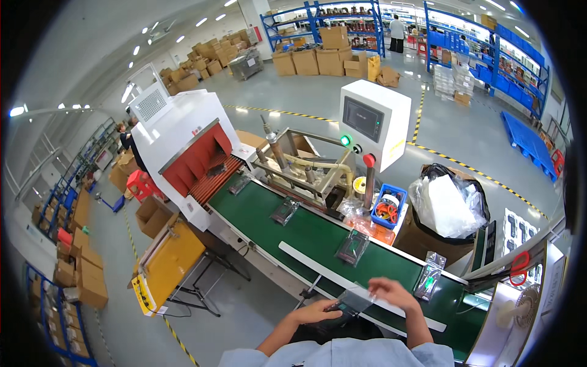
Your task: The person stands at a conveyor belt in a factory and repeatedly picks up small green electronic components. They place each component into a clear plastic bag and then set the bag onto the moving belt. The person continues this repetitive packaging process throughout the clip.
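In front of my body, my left hand (317, 312) grips a clear plastic bag with a dark item inside (354, 301), thumb on top. Just beyond the bag's right edge is my right hand (394, 292), its fingers loosely bent and apart; whether they touch the film I cannot tell. Several similar wrapped packages lie on the green conveyor belt (318, 235): a dark one (353, 247) straight ahead, one with a green spot (427, 282) to the right, and another (285, 211) farther left.
A white machine with red curtain strips (199, 153) stands at the belt's far-left end. A white rail (306, 260) runs along the near side. Beyond the belt are a control box (396, 116), a blue basket (400, 194) and a lined waste carton (422, 235). Left stands a yellow table (177, 260).
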The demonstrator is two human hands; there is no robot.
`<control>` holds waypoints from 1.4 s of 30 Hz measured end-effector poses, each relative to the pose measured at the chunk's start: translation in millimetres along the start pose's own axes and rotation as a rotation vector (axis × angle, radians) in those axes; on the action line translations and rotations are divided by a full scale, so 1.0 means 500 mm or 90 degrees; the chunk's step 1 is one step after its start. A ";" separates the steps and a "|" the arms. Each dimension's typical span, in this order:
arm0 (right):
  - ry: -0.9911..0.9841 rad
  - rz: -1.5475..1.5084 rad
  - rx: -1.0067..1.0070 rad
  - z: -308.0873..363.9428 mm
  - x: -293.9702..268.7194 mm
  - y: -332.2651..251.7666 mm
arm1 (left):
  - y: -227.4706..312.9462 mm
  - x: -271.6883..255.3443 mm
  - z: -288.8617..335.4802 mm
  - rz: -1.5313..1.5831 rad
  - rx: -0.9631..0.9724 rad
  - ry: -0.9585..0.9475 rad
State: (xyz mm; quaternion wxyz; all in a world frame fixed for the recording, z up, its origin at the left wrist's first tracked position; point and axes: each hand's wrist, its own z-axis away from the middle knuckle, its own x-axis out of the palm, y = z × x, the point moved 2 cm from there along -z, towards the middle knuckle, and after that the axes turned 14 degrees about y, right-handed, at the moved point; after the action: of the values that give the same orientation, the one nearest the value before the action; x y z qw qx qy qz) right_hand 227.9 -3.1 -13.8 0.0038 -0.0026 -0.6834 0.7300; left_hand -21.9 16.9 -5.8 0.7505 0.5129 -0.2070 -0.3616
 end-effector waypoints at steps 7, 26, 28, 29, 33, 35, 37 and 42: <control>0.019 0.018 0.067 0.044 -0.020 -0.022 | -0.033 0.022 -0.026 0.030 -0.011 -0.022; 0.212 -0.068 0.118 0.122 -0.017 -0.013 | -0.064 0.145 -0.088 0.431 -0.115 0.088; 0.255 -0.067 0.103 0.120 -0.033 0.003 | -0.071 0.160 -0.099 0.425 -0.100 0.092; 0.288 -0.072 0.095 0.118 -0.045 0.015 | -0.072 0.164 -0.103 0.403 -0.074 0.092; 0.529 -0.054 0.029 0.124 -0.177 0.055 | -0.071 0.154 -0.110 0.293 0.053 0.127; 0.678 0.017 -0.025 0.148 -0.292 0.071 | -0.080 0.133 -0.100 0.258 0.083 0.184; 0.808 0.146 -0.081 0.180 -0.416 0.091 | -0.105 0.099 -0.088 0.259 0.104 0.294; 0.915 0.511 -0.023 0.255 -0.611 0.176 | -0.220 -0.060 -0.040 0.389 0.131 0.726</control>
State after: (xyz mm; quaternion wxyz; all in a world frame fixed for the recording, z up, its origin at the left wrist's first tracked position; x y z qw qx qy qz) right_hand 532.1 -139.1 -93.6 0.1793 -0.7136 -0.4730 0.4848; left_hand -64.0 28.7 -112.8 0.7584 0.6118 0.0536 0.2183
